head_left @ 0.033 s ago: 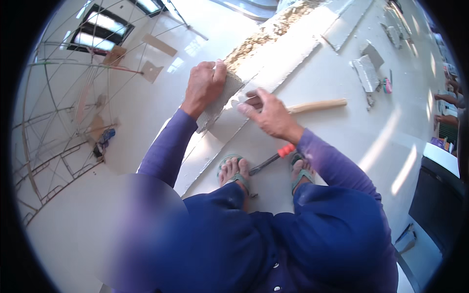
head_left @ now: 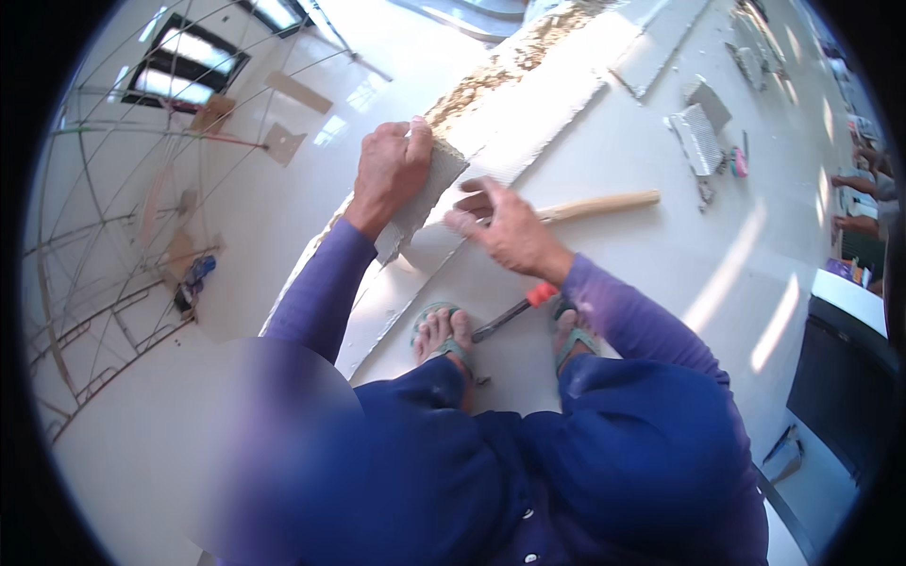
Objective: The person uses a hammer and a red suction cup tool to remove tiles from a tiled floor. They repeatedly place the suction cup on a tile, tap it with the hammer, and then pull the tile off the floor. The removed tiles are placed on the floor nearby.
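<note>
My left hand (head_left: pixel 392 174) is closed on the edge of a broken grey tile piece (head_left: pixel 429 198) with a ridged face. The piece stands tilted over a long strip of pale slabs (head_left: pixel 528 146), next to a line of rough yellowish rubble (head_left: pixel 500 75). To its right my right hand (head_left: pixel 514 231) hovers with curved fingers apart and nothing visible in them. Beyond that hand lies a pale wooden tool handle (head_left: pixel 604 205); its head is hidden. Between my sandalled feet rests a dark metal tool with a red grip (head_left: pixel 540 295).
Broken tile pieces (head_left: pixel 698 137) and a small pink object (head_left: pixel 739 162) lie on the right of the floor. Metal scaffolding (head_left: pixel 104 189) stands at the left. A black panel (head_left: pixel 840 387) is at the lower right. Other people's arms (head_left: pixel 854 186) show at the far right edge.
The tile piece in my left hand is tilted up a little more. My right hand has shifted slightly left. The whole view has moved slightly.
</note>
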Demonstrator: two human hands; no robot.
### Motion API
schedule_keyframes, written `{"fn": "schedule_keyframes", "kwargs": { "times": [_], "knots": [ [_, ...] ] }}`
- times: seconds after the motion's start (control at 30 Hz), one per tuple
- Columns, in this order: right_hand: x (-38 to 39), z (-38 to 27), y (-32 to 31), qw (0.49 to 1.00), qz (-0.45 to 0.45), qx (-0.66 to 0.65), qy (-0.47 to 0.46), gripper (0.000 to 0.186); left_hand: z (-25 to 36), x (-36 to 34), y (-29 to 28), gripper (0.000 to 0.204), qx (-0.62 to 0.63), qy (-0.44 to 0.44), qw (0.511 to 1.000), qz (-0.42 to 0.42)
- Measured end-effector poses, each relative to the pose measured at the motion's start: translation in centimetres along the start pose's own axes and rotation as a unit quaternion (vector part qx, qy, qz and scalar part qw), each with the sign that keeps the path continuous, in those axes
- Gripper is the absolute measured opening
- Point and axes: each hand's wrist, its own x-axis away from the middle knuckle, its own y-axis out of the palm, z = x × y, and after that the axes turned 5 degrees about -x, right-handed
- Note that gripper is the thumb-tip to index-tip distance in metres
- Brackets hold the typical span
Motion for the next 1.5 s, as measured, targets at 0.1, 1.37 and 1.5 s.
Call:
{"fn": "schedule_keyframes", "kwargs": {
  "times": [0.1, 1.37, 1.5],
  "knots": [
    [1.8, 0.1, 0.8, 0.996, 0.034, -0.077, -0.033, 0.090, 4.9, 0.8, 1.4, 0.061, 0.040, -0.001, 0.999, -0.004],
    [8.3, 5.5, -28.6, 0.917, 0.151, 0.344, -0.136, 0.033, 6.9, 22.6, 6.2, 0.023, -0.008, -0.096, 0.955, -0.280],
    [6.5, 6.4, -22.6, 0.906, 0.041, 0.359, -0.221, 0.041, 7.1, 21.7, 10.8, 0.040, -0.075, 0.030, 0.979, -0.189]
  ]
}}
